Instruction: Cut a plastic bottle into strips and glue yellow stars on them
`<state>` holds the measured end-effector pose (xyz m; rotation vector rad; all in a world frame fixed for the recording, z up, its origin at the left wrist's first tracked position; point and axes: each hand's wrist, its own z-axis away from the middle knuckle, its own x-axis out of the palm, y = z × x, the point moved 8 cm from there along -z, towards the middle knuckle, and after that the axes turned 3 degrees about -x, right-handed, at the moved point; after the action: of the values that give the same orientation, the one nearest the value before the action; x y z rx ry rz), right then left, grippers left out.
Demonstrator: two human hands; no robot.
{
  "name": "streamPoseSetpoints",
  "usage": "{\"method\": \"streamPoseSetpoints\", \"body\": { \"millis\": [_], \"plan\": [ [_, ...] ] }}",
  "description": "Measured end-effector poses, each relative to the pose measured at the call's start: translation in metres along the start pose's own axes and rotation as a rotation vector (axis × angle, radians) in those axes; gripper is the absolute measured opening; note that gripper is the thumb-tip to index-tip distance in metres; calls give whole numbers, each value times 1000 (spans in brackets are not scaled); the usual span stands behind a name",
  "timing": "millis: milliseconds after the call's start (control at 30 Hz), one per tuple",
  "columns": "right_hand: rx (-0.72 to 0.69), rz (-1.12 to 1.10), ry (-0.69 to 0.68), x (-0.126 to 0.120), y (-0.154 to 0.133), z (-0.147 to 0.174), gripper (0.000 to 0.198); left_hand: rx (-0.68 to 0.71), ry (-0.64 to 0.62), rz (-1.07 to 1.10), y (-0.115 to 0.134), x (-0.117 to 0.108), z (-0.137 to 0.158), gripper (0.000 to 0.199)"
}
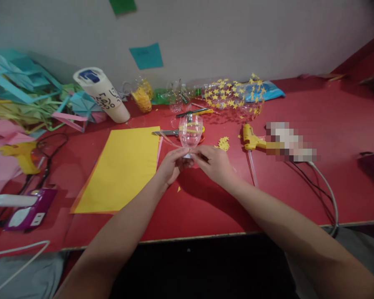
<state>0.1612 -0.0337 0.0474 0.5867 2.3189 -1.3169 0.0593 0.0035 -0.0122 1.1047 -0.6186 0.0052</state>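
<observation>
Above a red table (286,195), a person's left hand (172,165) and right hand (214,164) pinch the narrow end of a clear plastic bottle piece (190,132), its rounded body pointing toward the wall (224,37). Scissors (166,133) lie just beyond it, partly seen through the plastic. Yellow paper (121,166) lies at left; small yellow stars (223,144) and a yellow glue gun (251,139) sit at right.
</observation>
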Motion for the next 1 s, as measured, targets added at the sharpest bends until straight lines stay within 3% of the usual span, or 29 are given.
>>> {"method": "streamPoseSetpoints", "body": {
  "millis": [233, 500, 667, 1000],
  "plan": [
    [53, 20, 78, -12, 0, 0, 20, -21, -40, -17, 0, 7, 2, 15],
    [-62, 45, 70, -11, -10, 1, 19, -3, -52, 20, -1, 6, 1, 13],
    [22, 28, 141, -21, -6, 0, 19, -7, -85, 39, 0, 6, 1, 13],
    [124, 8, 108, -14, 6, -1, 20, -8, -114, -41, -1, 10, 2, 14]
  ]
}}
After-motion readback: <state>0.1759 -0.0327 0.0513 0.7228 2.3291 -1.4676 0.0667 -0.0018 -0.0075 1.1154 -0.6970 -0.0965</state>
